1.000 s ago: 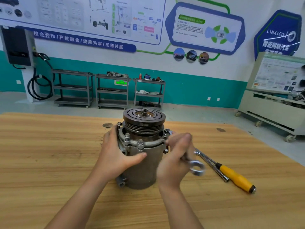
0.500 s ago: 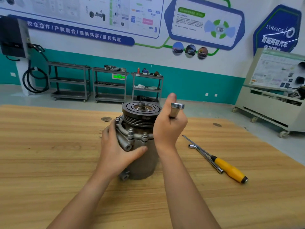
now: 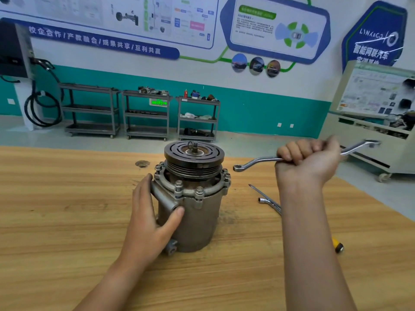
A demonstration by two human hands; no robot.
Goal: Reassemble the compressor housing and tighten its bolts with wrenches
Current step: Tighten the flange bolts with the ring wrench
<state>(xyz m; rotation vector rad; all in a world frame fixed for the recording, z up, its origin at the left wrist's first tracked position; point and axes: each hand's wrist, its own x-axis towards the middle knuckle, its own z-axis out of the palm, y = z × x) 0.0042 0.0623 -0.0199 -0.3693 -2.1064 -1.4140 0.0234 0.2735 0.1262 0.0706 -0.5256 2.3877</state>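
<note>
Wooden table (image 3: 56,221) bears the upright compressor (image 3: 197,218), with the left hand (image 3: 148,221) gripping its 9 o'clock side. At its 3 o'clock — well apart — the right hand (image 3: 307,162) fists a ring wrench (image 3: 253,162); an L-shaped socket wrench (image 3: 268,202) and a yellow-handled screwdriver (image 3: 338,244) lie beneath.

On the blue banner (image 3: 94,41) on the wall, "校企合作 / 产教融合 / 成果共享 / 互利共赢" is written in white. On the blue hexagonal sign (image 3: 374,39) at the right, a white logo, seemingly "LYNK&CO", is set above "智能网联汽车"; the line beneath is half hidden. The print on the poster (image 3: 278,30) and the green sign (image 3: 159,102) cannot be read.
</note>
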